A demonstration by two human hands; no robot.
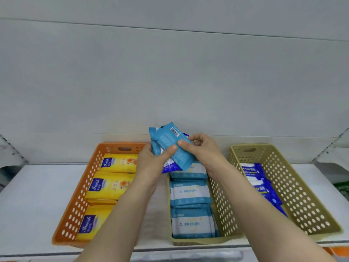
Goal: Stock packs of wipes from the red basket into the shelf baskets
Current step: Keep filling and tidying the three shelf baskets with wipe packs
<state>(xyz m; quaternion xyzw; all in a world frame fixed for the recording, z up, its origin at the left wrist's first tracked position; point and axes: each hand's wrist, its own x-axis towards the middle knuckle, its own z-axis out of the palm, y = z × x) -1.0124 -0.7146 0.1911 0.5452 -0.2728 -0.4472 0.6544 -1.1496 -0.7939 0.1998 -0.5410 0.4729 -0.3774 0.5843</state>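
A: Start big. What's in front of you?

B: You face a white shelf (34,201) with three baskets in a row. The orange basket (79,201) on the left has yellow packs (113,186). The middle basket (219,210) has light blue and white packs (190,193). The tan basket (294,188) on the right has dark blue packs (264,186) along its left side.

A: And the red basket?

B: You can't see it from here. Only an orange-red bit peeks out at the bottom right corner, and I can't tell what it is.

A: Where are the wipes you're stocking?

B: Up in the air, over the far end of the middle basket. You hold a light blue pack (170,144) with its barcode side up, and a dark blue pack (170,168) sits under it.

A: How are your fingers?

B: Your left hand (153,159) is curled around the packs with its thumb on top. Your right hand (200,148) pinches the top pack's right edge.

A: What could go wrong?

B: I think you're splitting the two packs. They look slick, so one may slide out and drop between baskets. Or the dark blue one could land with the light blue ones, because they look alike. Check the color first.
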